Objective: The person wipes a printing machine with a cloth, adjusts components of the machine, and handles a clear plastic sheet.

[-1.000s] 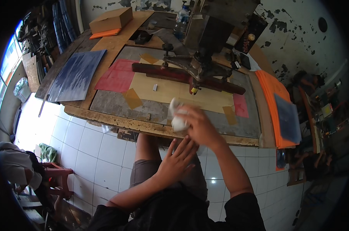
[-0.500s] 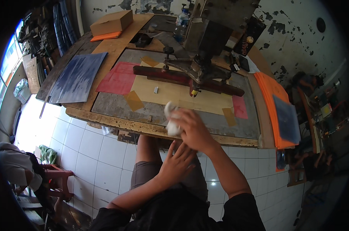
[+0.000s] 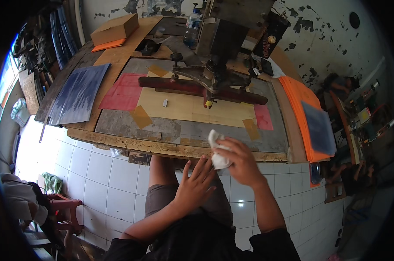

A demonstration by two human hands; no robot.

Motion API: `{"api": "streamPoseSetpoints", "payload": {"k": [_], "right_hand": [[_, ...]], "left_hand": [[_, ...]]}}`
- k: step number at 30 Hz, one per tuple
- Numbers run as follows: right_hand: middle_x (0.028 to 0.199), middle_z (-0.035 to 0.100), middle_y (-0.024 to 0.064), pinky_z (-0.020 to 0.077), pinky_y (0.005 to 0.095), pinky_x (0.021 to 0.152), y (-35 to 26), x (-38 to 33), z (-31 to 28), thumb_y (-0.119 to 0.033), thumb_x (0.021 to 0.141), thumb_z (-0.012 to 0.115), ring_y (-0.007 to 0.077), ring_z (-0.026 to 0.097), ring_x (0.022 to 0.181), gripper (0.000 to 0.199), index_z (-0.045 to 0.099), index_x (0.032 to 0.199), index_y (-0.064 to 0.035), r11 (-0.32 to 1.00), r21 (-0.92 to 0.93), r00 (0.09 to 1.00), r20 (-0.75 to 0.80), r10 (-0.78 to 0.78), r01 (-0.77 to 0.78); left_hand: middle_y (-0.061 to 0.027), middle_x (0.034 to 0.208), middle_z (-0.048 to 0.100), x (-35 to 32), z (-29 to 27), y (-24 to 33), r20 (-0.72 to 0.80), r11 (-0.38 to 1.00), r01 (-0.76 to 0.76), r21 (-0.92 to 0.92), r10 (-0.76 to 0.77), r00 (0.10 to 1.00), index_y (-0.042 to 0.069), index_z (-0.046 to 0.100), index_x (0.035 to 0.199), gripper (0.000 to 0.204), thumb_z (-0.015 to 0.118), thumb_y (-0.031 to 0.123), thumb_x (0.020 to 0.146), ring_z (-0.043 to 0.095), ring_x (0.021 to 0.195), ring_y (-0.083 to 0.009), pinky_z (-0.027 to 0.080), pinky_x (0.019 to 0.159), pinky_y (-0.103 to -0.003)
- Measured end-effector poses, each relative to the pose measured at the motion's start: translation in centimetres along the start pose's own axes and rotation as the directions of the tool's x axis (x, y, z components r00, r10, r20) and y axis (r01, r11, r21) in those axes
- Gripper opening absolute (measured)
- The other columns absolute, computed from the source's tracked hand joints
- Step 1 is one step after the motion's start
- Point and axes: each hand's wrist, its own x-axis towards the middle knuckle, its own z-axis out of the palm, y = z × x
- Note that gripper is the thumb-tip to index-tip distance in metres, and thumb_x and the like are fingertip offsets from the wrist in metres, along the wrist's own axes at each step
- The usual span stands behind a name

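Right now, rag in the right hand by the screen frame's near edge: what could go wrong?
1. The white rag in the right hand sits at the wooden frame edge; it could smear the mesh or snag the tan tape patch.
2. The left hand is open below the frame, steadying nothing.
3. The orange sheet stack lies close and could get stained.

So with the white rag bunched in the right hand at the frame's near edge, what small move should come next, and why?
Probably bring the white rag forward onto the screen frame and wipe. The right hand grips it just at the wooden near edge, short of the mesh, while the left hand hangs open below the table, holding nothing.
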Motion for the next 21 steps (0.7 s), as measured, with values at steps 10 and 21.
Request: {"api": "streamPoseSetpoints", "payload": {"k": [10,21], "right_hand": [[0.144,0.067,0.0116,0.0479,0.0503,0.121,1.6,-1.6,0.8,0.010,0.082,0.073,0.0359,0.060,0.140,0.055,0.077,0.134,-0.0107,0.972,-0.133,0.966,-0.197,0.168,-0.196],[0.140,0.070,0.0136,0.0477,0.0496,0.119,-1.9,4.0,3.5,0.003,0.084,0.078,0.0377,0.061,0.137,0.044,0.078,0.127,-0.0076,0.994,0.105,0.990,-0.135,0.043,-0.029]], "left_hand": [[-0.0103,0.182,0.033,-0.1,0.2,0.2,0.003,1.000,0.022,-0.004,-0.022,1.000,0.015,0.055,0.162,0.077,0.079,0.046,0.095,0.029,0.168,-0.0296,0.019,0.131,-0.064],[-0.0154,0.180,0.033,-0.3,0.4,-0.8,0.002,0.994,-0.021,-0.110,0.021,1.000,0.011,0.059,0.155,0.069,0.078,0.041,0.095,0.027,0.169,-0.0329,0.023,0.133,-0.061]]}}
